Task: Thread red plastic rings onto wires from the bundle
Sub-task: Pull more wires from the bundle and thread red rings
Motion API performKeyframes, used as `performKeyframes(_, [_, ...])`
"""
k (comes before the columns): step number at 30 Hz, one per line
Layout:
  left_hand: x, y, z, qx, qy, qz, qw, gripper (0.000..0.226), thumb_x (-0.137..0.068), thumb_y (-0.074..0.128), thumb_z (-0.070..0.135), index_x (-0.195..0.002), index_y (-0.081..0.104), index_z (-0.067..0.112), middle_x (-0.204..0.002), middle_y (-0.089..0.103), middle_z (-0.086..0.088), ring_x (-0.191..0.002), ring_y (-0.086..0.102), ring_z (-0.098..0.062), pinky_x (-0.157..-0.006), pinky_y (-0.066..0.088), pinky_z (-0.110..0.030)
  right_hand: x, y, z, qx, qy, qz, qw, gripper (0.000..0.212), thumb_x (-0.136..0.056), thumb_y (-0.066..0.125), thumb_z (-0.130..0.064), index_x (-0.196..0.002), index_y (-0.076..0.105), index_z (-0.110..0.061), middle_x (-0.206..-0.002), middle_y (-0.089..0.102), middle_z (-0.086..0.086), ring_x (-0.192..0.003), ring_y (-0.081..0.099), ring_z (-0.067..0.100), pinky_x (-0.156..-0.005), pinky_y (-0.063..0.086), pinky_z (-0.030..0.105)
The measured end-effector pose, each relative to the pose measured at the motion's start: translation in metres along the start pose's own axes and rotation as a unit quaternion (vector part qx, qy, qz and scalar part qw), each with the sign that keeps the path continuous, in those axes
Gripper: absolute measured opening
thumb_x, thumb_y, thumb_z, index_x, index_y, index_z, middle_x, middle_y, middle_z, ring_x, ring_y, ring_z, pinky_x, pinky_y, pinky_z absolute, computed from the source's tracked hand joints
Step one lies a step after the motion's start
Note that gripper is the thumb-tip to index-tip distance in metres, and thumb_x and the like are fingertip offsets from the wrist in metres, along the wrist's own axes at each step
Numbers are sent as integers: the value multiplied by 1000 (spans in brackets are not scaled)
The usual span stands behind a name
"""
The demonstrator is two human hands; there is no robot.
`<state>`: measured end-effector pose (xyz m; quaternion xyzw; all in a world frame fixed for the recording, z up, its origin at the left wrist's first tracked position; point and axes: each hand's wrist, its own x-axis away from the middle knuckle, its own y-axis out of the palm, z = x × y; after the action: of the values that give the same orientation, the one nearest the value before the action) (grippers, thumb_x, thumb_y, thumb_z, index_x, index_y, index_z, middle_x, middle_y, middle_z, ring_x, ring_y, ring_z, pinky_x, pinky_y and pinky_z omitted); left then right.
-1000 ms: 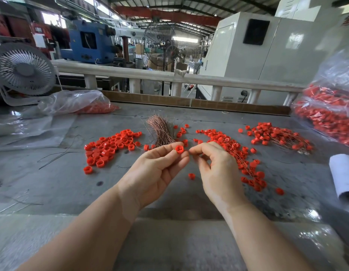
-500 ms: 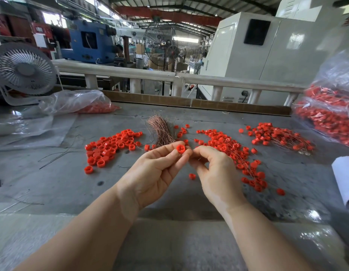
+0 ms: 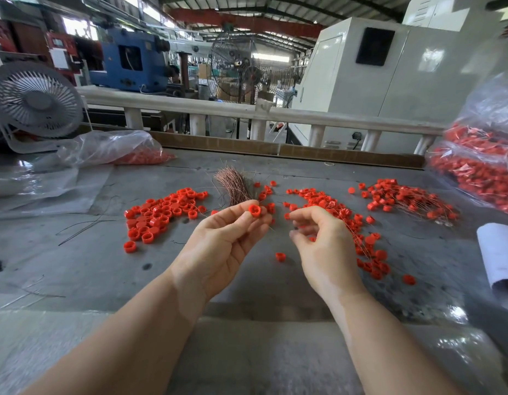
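Observation:
My left hand (image 3: 224,243) is raised over the grey table (image 3: 76,266) and pinches one red plastic ring (image 3: 255,210) between thumb and fingertips. A thin wire end pokes out just below that ring. My right hand (image 3: 325,249) hovers a short way to the right of the ring, fingers loosely curled, with nothing visible in them. Behind the hands, the coppery wire bundle (image 3: 232,185) lies fanned on the table. A heap of loose red rings (image 3: 161,212) sits to the left. Rings strung on wires (image 3: 349,220) lie under and right of my right hand.
Another heap of wired rings (image 3: 403,198) lies at the far right. A plastic bag of red parts (image 3: 480,172) bulges at the right edge, another bag (image 3: 118,149) at back left. A single ring (image 3: 280,256) lies between my hands. A white roll (image 3: 497,258) and a desk fan (image 3: 36,101) flank the table.
My right hand has drawn back from the ring to the right and loosened its fingers. My left hand keeps its pinch on the ring in about the same place.

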<state>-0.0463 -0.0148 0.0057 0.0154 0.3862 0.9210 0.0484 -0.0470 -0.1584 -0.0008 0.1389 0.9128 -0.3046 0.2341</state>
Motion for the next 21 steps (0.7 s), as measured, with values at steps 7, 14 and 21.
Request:
performKeyframes(7, [-2, -4, 0, -22, 29, 44, 998, 12, -85, 53, 0, -91, 63, 2, -72, 71, -8, -69, 69, -12, -64, 56, -18, 5, 1, -3, 88, 42, -99, 990, 19, -85, 58, -7, -86, 66, -24, -90, 67, -5, -88, 61, 16, -80, 50, 31])
performKeyframes(14, [-1, -2, -2, -29, 19, 28, 999, 12, -85, 53, -2, -90, 64, 0, -72, 71, -8, -69, 69, -12, -63, 55, -18, 7, 1, -3, 176, 15, -150, 973, 5, -85, 64, -21, -87, 67, -25, -92, 66, -6, -86, 59, 13, -74, 49, 27])
performKeyframes(21, [2, 1, -3, -40, 16, 13, 999, 17, -86, 49, -5, -89, 65, 0, -71, 71, -8, -69, 70, -13, -65, 56, -19, 3, 0, -5, -3, -58, -5, 998, 8, -82, 68, -12, -78, 65, -17, -74, 65, -6, -70, 58, 9, -69, 47, 26])
